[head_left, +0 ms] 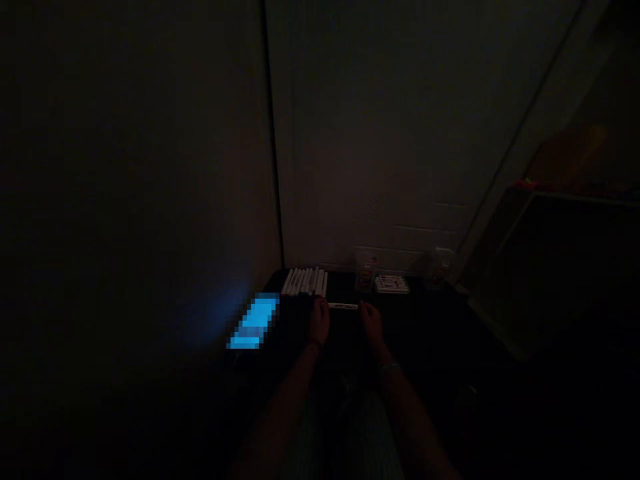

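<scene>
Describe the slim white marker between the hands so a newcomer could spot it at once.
Find the black tabletop below the grey wall, then the bare left hand and bare right hand. The slim white stick-shaped marker spans the gap between them. Unlike the row of white markers beyond the left hand, it is alone and lies crosswise.

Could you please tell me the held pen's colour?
The pen looks white with dark markings; head view.

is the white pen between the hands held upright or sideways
Sideways: the white pen runs nearly level across the picture, between the left hand and the right hand.
</scene>
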A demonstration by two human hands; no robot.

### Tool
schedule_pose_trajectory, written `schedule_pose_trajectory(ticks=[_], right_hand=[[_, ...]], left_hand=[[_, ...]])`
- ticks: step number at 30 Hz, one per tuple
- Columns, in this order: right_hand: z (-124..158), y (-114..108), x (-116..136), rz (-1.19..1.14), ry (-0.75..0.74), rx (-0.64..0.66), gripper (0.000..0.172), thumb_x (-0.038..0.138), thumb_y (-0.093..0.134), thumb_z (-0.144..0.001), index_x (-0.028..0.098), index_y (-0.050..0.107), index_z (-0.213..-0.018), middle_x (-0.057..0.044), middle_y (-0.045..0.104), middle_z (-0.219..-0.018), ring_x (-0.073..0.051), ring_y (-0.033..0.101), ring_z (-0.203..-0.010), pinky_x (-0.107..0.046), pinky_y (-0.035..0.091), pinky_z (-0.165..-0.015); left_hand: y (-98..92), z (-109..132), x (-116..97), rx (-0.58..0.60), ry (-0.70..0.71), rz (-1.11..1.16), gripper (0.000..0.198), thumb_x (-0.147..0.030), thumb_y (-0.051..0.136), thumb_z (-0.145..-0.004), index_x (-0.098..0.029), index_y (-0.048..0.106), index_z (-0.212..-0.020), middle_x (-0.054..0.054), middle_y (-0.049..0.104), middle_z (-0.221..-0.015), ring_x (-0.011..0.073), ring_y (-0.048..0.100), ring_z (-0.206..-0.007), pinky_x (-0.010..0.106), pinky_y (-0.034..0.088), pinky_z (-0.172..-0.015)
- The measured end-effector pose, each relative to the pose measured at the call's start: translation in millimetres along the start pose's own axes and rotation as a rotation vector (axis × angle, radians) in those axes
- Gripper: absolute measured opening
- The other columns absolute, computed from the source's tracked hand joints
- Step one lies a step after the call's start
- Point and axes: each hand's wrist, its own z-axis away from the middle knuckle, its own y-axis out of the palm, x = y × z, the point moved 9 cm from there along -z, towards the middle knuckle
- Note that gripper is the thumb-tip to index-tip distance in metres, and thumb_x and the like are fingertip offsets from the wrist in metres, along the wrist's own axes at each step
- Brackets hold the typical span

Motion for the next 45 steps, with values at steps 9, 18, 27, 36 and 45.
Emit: schedule_pose_trajectory(ticks=[9,18,27,36,45], right_hand=[[1.6,-2.9,5.6,0.011,-0.029,-0.013,0.043,0.053,0.040,-0.074,0.014,0.052,-0.060,0.002,0.046,-0.053,-0.009,0.038,-0.052,-0.020,0.027,-0.048],[1.2,-3.0,3.0,0.008,-0.018,-0.030,0.041,0.052,0.040,-0.075,0.015,0.050,-0.060,0.003,0.044,-0.053,-0.009,0.037,-0.052,-0.019,0.027,-0.048],[2.4,-4.7,6.3,0.035,-0.034,-0.038,0.040,0.052,0.040,-0.074,0.016,0.049,-0.059,0.003,0.044,-0.052,-0.009,0.038,-0.053,-0.019,0.027,-0.049],[2.5,-4.0,5.7,0.007,-0.022,-0.032,0.040,0.051,0.040,-0.074,0.016,0.049,-0.059,0.003,0.043,-0.052,-0.009,0.037,-0.052,-0.019,0.026,-0.048],[0.9,-4.6,2.7,0.028,-0.025,-0.036,0.039,0.051,0.040,-0.075,0.016,0.048,-0.058,0.004,0.043,-0.051,-0.009,0.037,-0.051,-0.020,0.026,-0.048]], left_hand=[[-0.5,0.9,-1.5,0.005,0.021,0.008,0.029,-0.038,0.033,-0.082,-0.018,0.052,-0.090,0.006,0.061,-0.078,0.0139,0.055,-0.069,0.023,0.039,-0.064],[1.1,0.7,-1.4,0.008,0.044,-0.040,0.027,-0.036,0.032,-0.082,-0.018,0.052,-0.088,0.004,0.059,-0.073,0.0125,0.054,-0.064,0.022,0.038,-0.061],[1.7,1.4,-1.3,0.019,0.072,-0.031,0.025,-0.035,0.032,-0.082,-0.019,0.051,-0.087,0.003,0.058,-0.073,0.0122,0.052,-0.065,0.022,0.037,-0.061],[1.3,2.0,-2.5,0.021,0.039,-0.038,0.026,-0.035,0.032,-0.082,-0.019,0.051,-0.084,0.002,0.057,-0.069,0.0117,0.052,-0.062,0.022,0.037,-0.060],[3.7,2.1,-0.2,0.029,0.056,-0.068,0.027,-0.037,0.032,-0.082,-0.019,0.052,-0.085,0.002,0.057,-0.069,0.0119,0.052,-0.062,0.022,0.037,-0.061]])
